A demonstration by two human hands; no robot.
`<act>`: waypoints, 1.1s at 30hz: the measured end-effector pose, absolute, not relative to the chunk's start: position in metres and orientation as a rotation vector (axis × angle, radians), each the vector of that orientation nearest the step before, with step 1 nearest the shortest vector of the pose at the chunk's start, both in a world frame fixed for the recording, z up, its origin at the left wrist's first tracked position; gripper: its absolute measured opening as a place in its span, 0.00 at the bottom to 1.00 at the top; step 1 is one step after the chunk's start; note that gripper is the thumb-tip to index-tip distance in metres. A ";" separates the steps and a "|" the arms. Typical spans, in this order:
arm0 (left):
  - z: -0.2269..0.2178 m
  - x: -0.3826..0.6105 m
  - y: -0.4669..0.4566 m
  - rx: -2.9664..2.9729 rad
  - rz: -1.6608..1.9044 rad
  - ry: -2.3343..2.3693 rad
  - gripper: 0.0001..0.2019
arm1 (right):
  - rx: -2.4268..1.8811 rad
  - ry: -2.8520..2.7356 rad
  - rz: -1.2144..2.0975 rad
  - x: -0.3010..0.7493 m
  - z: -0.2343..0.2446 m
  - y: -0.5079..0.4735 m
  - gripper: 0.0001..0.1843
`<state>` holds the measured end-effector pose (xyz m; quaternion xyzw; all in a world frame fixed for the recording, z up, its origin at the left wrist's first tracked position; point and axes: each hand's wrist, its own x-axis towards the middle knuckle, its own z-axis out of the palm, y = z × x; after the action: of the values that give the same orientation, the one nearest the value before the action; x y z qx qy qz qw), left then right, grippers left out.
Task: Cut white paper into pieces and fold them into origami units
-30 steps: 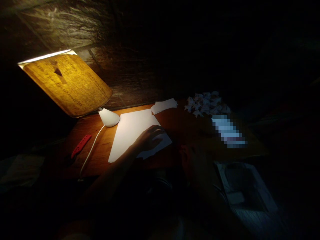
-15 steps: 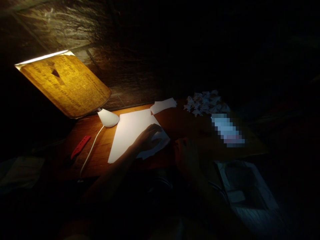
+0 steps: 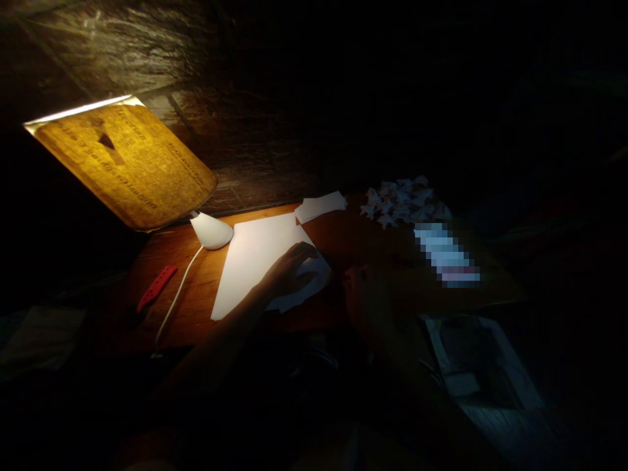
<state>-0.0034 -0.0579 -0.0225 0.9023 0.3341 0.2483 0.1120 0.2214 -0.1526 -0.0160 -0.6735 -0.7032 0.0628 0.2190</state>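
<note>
A stack of white paper sheets (image 3: pixel 262 245) lies on the wooden table under the lamp light. My left hand (image 3: pixel 294 267) rests on the right part of the sheets, fingers bent over and thumb apart, gripping nothing that I can see. Beyond it, a smaller pile of white paper strips (image 3: pixel 321 207) touches the stack's far corner. To the right of the sheets, in deep shadow, my right hand (image 3: pixel 360 297) is at the table's near side with its fingers curled in. Whatever it may hold is hidden by the dark.
A lamp with a printed yellow shade (image 3: pixel 125 167) stands on a white base (image 3: pixel 212 232), its white cord (image 3: pixel 179 294) running to the near edge. A red-handled tool (image 3: pixel 157 288) lies at left. Folded paper pieces (image 3: pixel 405 201) are heaped far right, near a pixelated bright phone-like object (image 3: pixel 446 255).
My left hand stays on the sheets with barely any shift. My right hand has turned slightly and sits deeper in shadow. The view has moved a touch.
</note>
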 end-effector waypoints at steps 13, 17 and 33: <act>-0.018 -0.002 -0.060 2.645 0.733 0.909 0.14 | -1.945 -1.875 0.133 0.217 -0.016 -0.156 0.05; -0.017 -0.001 -0.061 2.625 0.699 0.930 0.14 | -1.963 -1.862 0.161 0.218 -0.016 -0.162 0.05; -0.024 -0.006 -0.052 2.664 0.623 1.298 0.23 | -1.929 -1.913 0.213 0.210 -0.010 -0.151 0.04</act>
<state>-0.0064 -0.0522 -0.0237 0.8783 0.4280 0.2053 0.0569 0.2098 -0.1507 -0.0103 -0.6926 -0.6869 0.0764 0.2067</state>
